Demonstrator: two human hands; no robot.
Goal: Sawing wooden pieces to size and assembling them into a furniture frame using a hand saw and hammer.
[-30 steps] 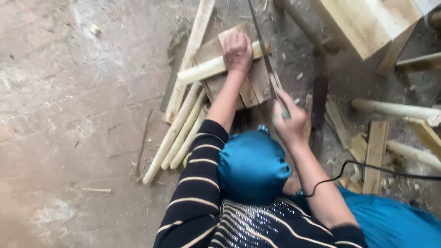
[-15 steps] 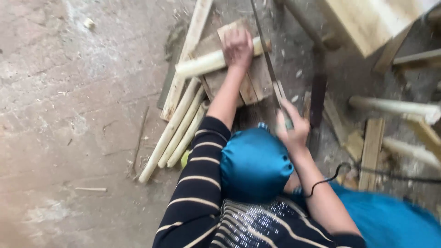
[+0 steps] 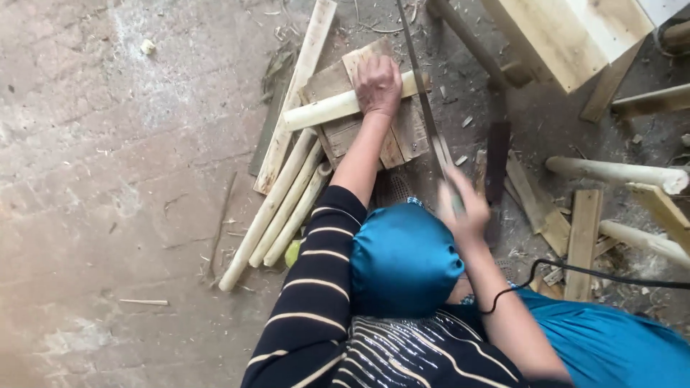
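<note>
Left hand (image 3: 378, 85) closed on pale peeled stick (image 3: 327, 109), pinned across wooden block (image 3: 402, 133) on floor. Right hand (image 3: 466, 208), blurred, grips long blade (image 3: 424, 108) at stick's end. Step judged: cutting; next stroke needs steady hold

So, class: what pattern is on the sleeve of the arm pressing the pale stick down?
Dark sleeve with thin pale stripes, clearest in the head view.

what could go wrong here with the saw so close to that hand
1. The left hand presses the pale stick down right beside the saw blade; a slip could bring the blade against the fingers.
2. The stick is round and rests on a small wooden block, so it may roll under the stroke.
3. The right hand is blurred on the handle, so the grip cannot be judged.
</note>
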